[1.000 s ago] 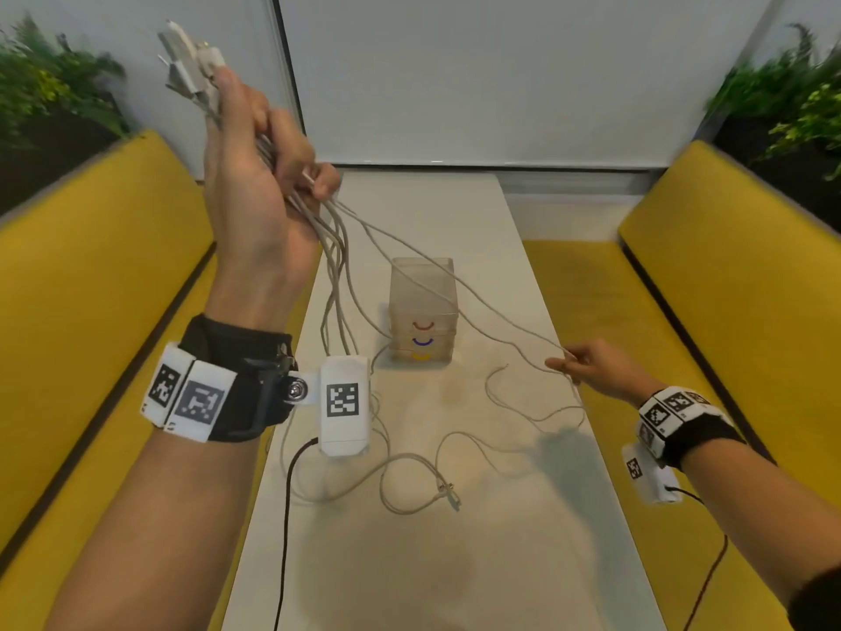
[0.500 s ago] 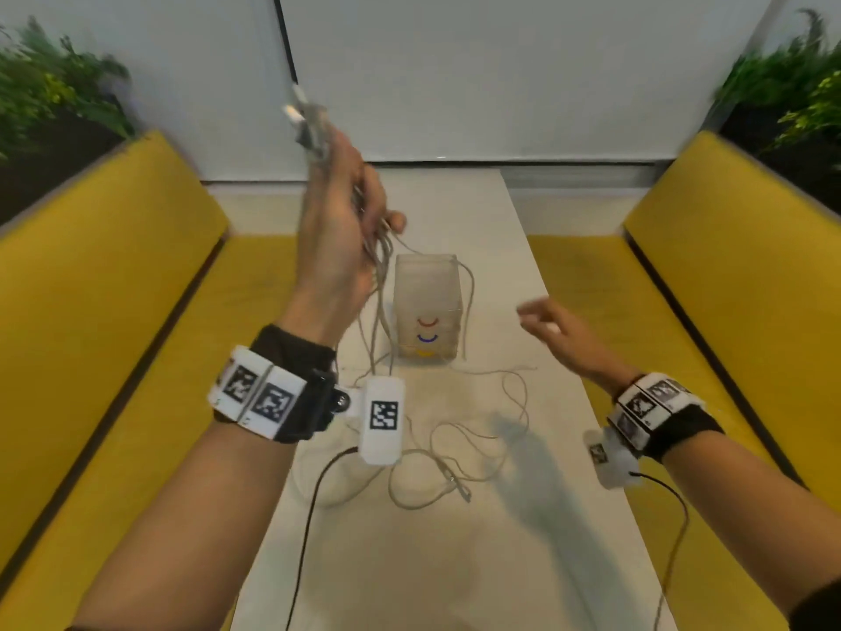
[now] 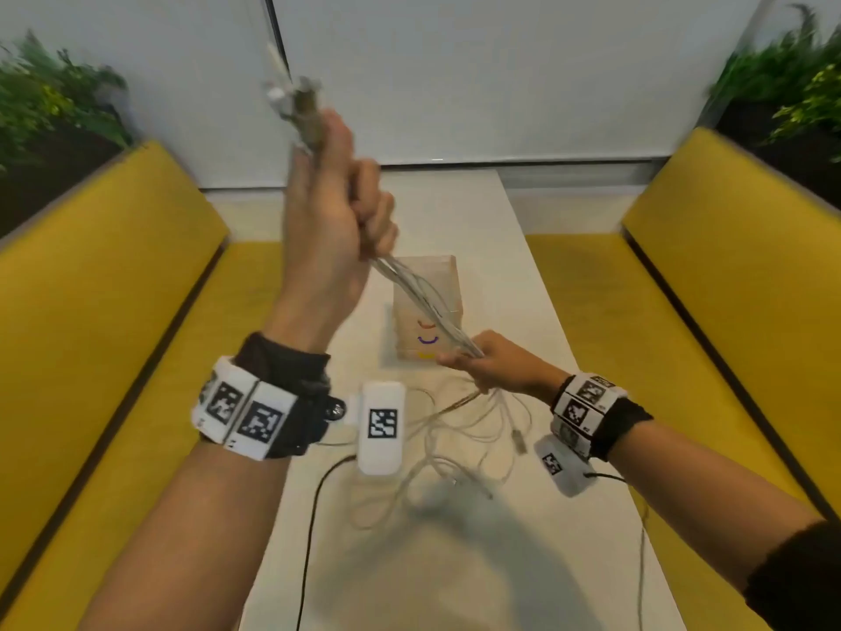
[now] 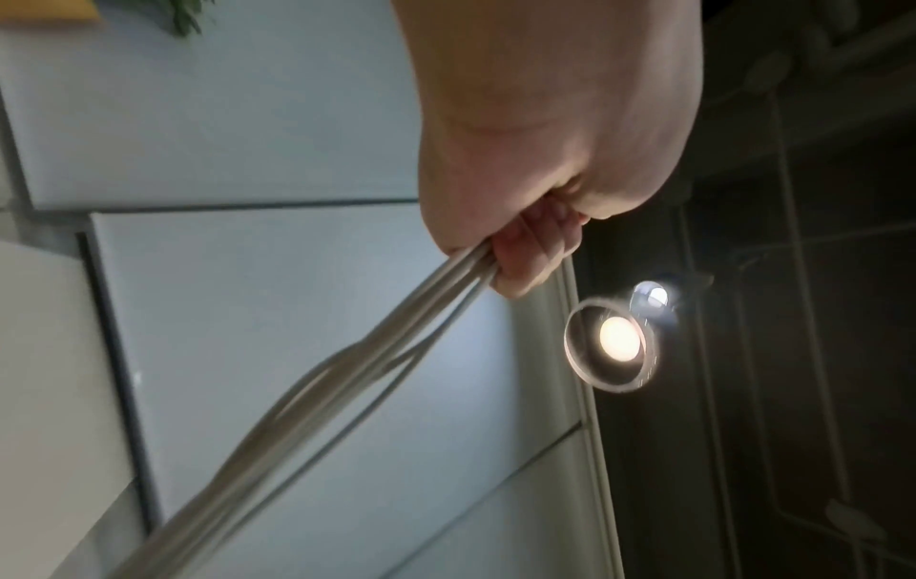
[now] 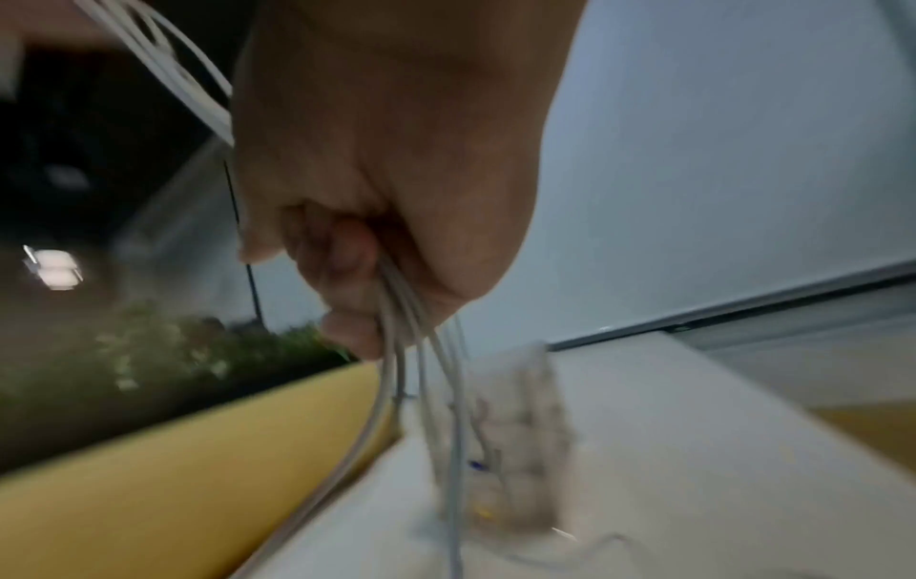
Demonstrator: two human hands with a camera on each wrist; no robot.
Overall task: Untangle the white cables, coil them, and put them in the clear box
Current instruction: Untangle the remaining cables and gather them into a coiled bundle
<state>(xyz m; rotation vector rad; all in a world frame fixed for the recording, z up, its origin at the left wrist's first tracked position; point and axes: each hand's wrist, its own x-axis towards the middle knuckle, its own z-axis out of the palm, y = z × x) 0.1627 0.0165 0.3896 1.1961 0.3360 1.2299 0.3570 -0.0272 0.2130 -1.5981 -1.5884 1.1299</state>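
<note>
Left hand (image 3: 327, 220) up high over the table (image 3: 478, 211), fist wrapped tight round a bunch of white cables (image 3: 423, 307), plug ends poking out the top of the fist (blurry, can't say which plugs). Same grip from the left wrist view: fingers (image 4: 525, 250) curled round several strands, cables (image 4: 317, 395) running down and away from the fist, a couple twisted over each other.

Right hand (image 3: 496, 364) lower down and closer in, just in front of the box (image 3: 448, 284), also closed round the same bundle. Taut stretch of cable running diagonally between the two fists, crossing in front of the box. Right wrist view: fingers (image 5: 347, 274) clamped on the strands, cables (image 5: 426, 372) dropping out below the fist, box (image 5: 520, 442) blurred behind them on the table.

Rest of the cables hanging from under the right hand and lying in loose tangled loops on the table, between the two forearms, one metal plug end dangling by the right wrist. None of it in the box from what shows.

Clear box standing upright mid-table, with red, purple and yellow curved marks on the near wall.

Around all that: yellow benches (image 3: 113, 289) down both sides of the table, plants (image 3: 54, 107) behind them in the corners, white wall panels at the far end. Marker-tagged bands on both wrists, thin black lead trailing off each.
</note>
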